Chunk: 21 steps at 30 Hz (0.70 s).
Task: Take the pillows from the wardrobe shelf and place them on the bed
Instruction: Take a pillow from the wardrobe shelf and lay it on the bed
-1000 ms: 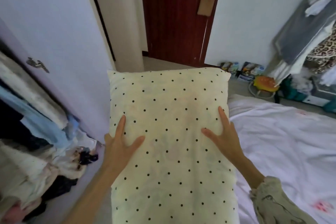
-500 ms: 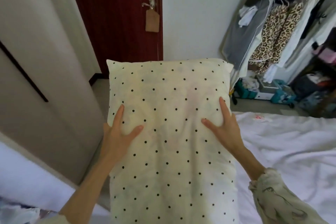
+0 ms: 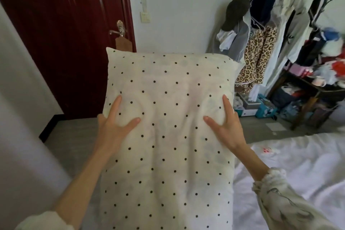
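Observation:
A cream pillow with black dots (image 3: 168,145) fills the middle of the view, held up lengthwise in front of me. My left hand (image 3: 113,125) grips its left side, thumb spread across the top face. On the pillow's right side my right hand (image 3: 226,125) grips in the same way. The bed (image 3: 298,170) with a rumpled white sheet lies at the lower right, beside and below the pillow. The wardrobe is out of view.
A dark red door (image 3: 65,43) with a handle and hanging tag stands at the back left. A clothes rack (image 3: 280,43) hung with garments and cluttered shelves fill the far right. Boxes (image 3: 261,106) sit on the grey floor beyond the bed. A white panel (image 3: 22,117) edges the left.
My view has swung right, away from the wardrobe, bringing the door, the clothes rack and more of the bed into sight. Both hands hold the pillow the same way throughout.

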Each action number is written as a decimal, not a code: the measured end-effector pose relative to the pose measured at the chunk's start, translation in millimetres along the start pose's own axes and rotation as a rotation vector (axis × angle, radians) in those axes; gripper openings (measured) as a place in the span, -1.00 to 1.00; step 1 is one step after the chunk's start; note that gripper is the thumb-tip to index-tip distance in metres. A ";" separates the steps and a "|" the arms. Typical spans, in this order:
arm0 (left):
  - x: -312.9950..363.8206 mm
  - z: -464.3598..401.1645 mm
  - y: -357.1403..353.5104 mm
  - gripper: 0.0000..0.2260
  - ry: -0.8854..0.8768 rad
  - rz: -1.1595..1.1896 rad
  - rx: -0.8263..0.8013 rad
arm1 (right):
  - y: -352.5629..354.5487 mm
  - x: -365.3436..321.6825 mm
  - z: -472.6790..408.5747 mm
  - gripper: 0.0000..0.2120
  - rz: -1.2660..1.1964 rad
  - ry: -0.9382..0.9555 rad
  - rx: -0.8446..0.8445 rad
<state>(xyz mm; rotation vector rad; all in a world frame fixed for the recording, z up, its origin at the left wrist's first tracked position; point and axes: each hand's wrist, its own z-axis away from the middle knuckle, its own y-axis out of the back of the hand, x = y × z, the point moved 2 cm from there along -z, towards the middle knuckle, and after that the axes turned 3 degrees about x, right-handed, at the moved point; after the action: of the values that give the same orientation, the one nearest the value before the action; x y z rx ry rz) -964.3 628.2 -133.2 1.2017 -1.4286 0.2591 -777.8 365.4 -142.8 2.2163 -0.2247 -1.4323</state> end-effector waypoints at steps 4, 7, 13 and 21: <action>1.5 -74.6 -28.7 -0.31 -0.059 0.034 -0.068 | -14.5 2.7 -57.1 -0.16 -0.006 -0.015 0.065; -2.0 -125.1 -59.4 -0.30 -0.074 0.050 -0.115 | -28.8 14.0 -102.5 -0.16 0.022 -0.035 0.087; -2.8 -240.6 -136.6 -0.30 -0.104 0.070 -0.186 | -51.4 53.7 -208.0 -0.15 0.019 -0.064 0.146; 13.8 -368.6 -246.4 -0.29 -0.161 0.087 -0.304 | -54.7 101.8 -330.7 -0.17 0.054 -0.170 0.237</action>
<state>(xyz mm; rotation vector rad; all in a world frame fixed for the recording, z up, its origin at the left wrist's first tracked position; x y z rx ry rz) -549.7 785.9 -132.8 0.9289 -1.5976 0.0016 -445.3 475.7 -142.4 2.2518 -0.5326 -1.6384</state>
